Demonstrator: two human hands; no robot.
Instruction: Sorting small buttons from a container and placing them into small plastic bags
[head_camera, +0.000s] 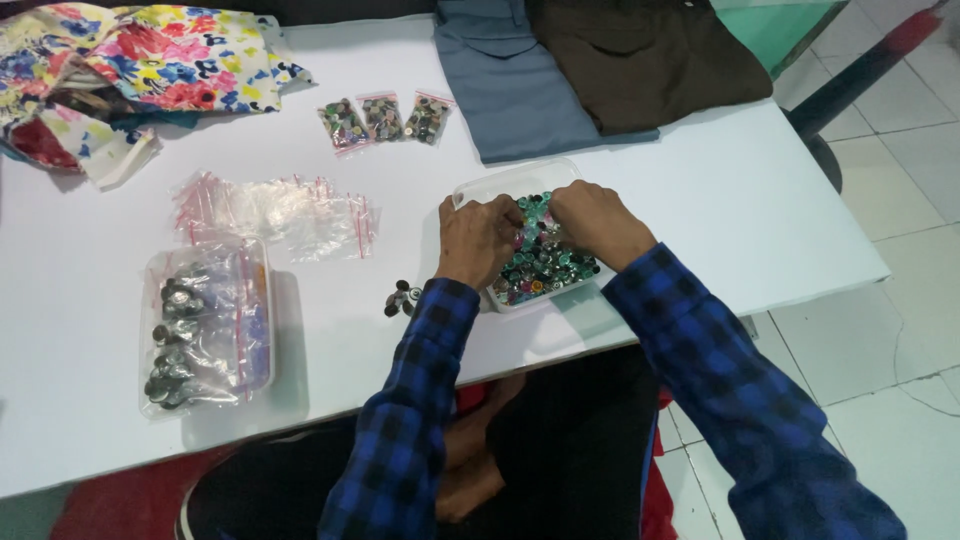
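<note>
Far-left cloth: I see a floral fabric bunched at the table's back corner.
Left tub: a clear container of dark metal buttons sits near the front edge, a zip bag lying over it.
Empty bags: a loose heap of small zip bags lies just behind that tub.
Filled bags: three small packed bags lie in a row further back.
Loose buttons: a few dark buttons lie on the white table, just beside my left wrist.
Left hand: forearm angled up from the table edge, knuckles up, fingers curled down into the tray; what they pinch I cannot tell.
Button tray: white, shallow, centre of table, heaped with green and mixed buttons.
Right hand: wrist bent inward, fingers tucked into the heap, meeting the left; hold hidden.
Folded garments: grey-blue and brown, behind the tray.
</note>
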